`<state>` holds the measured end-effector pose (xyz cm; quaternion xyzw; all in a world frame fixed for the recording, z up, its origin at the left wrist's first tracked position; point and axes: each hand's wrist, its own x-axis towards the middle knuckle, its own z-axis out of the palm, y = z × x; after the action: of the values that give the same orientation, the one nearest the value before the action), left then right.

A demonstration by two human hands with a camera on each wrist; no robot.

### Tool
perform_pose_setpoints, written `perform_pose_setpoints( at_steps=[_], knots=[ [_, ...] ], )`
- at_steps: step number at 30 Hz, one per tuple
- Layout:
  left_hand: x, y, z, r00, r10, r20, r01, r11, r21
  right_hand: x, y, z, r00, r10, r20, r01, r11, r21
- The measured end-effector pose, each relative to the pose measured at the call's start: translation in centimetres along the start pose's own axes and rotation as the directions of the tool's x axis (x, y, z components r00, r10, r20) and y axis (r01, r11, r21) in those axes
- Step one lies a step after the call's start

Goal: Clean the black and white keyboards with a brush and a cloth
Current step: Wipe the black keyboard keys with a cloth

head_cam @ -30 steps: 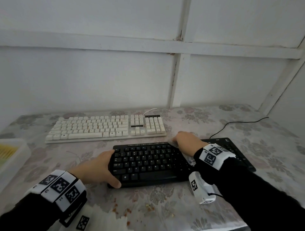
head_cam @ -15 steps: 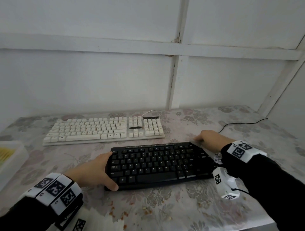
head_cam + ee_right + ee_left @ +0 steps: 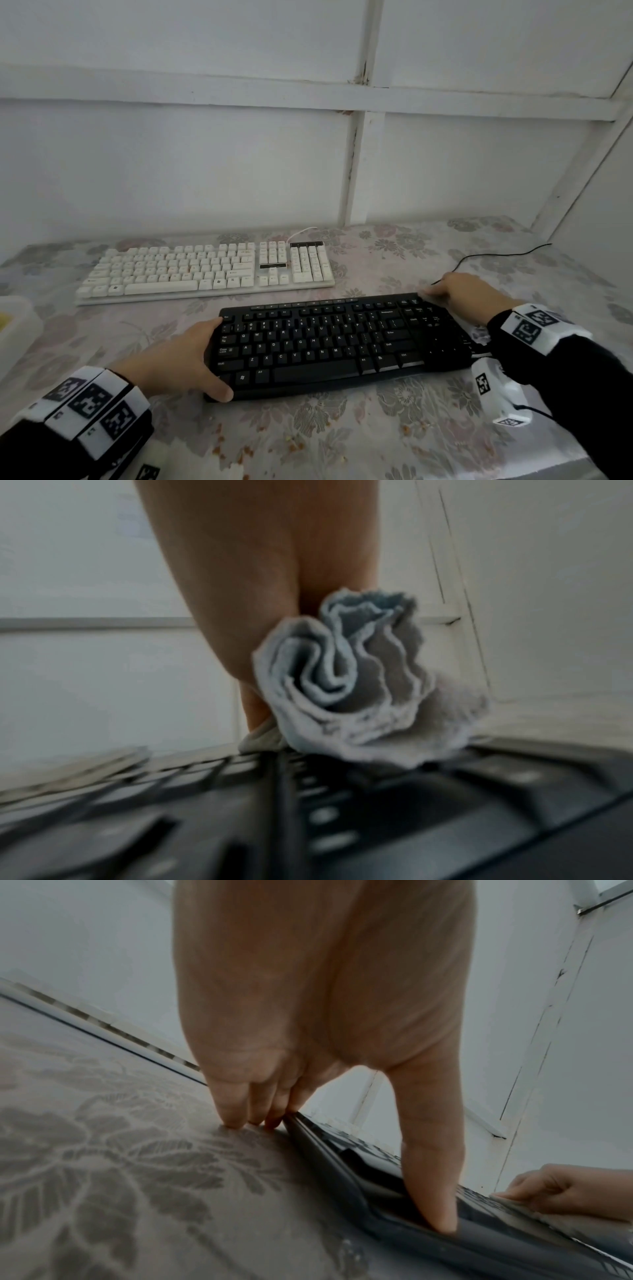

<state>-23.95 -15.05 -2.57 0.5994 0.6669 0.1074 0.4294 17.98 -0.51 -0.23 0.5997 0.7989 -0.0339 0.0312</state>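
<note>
The black keyboard is braced between the hands: its end is gripped by the left hand, while the cloth is bunched in the right hand at the far corner. Keys could be snagged or the cloth dragged off the edge.

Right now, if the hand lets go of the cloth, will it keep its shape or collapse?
Probably it collapses: the cloth lies in soft bunched folds under the right hand. It seems light and floppy. On the black keyboard it should drape, not roll.

Floral tablecloth with crumbs; white container at left edge
</note>
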Motion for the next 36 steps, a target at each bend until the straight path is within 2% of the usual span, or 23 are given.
perform_pose_setpoints(
  at_steps=[3,7,10,12,14,16,18,20,23,29,32,34,36],
  knots=[
    [0.0,0.2,0.1,1.0,0.025,0.005,-0.024,0.998,-0.059,0.0,2.5,0.3,0.996,0.09,-0.025,-0.09,0.996,0.016],
    [0.0,-0.1,0.0,1.0,0.003,-0.005,-0.003,0.998,-0.057,0.1,4.2,-0.1,0.98,0.196,0.012,-0.196,0.98,-0.034],
    [0.0,-0.1,0.0,1.0,-0.019,-0.012,0.018,0.999,-0.034,0.4,5.0,-1.0,0.958,0.286,0.038,-0.278,0.95,-0.141],
    [0.0,0.0,0.1,1.0,-0.021,-0.009,0.02,0.999,-0.034,0.4,4.9,-1.9,0.951,0.308,0.012,-0.299,0.933,-0.202],
    [0.1,0.2,0.1,1.0,-0.005,0.002,0.005,0.999,-0.051,0.7,3.7,-2.4,0.973,0.229,-0.012,-0.228,0.961,-0.157],
    [0.2,0.1,0.1,1.0,0.001,0.006,0.0,0.998,-0.069,0.9,1.3,-2.0,0.997,0.065,-0.033,-0.067,0.997,-0.043],
    [0.1,0.1,0.1,1.0,-0.006,0.001,0.006,0.997,-0.077,1.0,-1.2,-0.9,0.997,-0.075,-0.021,0.075,0.996,0.036],
    [0.1,0.0,0.0,0.999,-0.034,-0.005,0.034,0.998,-0.06,1.0,-2.5,0.1,0.991,-0.133,-0.007,0.133,0.991,0.033],
    [0.2,-0.3,0.0,0.999,-0.048,-0.005,0.048,0.998,-0.038,0.8,-1.7,0.7,0.997,-0.083,-0.001,0.083,0.995,0.062],
    [0.1,-0.4,0.0,0.998,-0.06,-0.004,0.06,0.997,-0.049,-0.1,2.0,0.3,0.999,0.008,-0.04,-0.009,0.999,-0.041],
    [0.2,-0.6,0.0,0.998,-0.063,-0.016,0.063,0.997,-0.053,0.0,3.2,-0.7,0.988,0.145,0.045,-0.144,0.989,-0.029],
    [0.2,-0.6,0.1,0.998,-0.057,-0.014,0.056,0.996,-0.071,0.6,3.5,-1.6,0.974,0.2,0.105,-0.192,0.978,-0.086],
    [0.2,-0.5,0.1,0.999,-0.052,-0.015,0.051,0.995,-0.088,1.2,3.0,-2.6,0.969,0.219,0.112,-0.205,0.971,-0.122]
  ],
)
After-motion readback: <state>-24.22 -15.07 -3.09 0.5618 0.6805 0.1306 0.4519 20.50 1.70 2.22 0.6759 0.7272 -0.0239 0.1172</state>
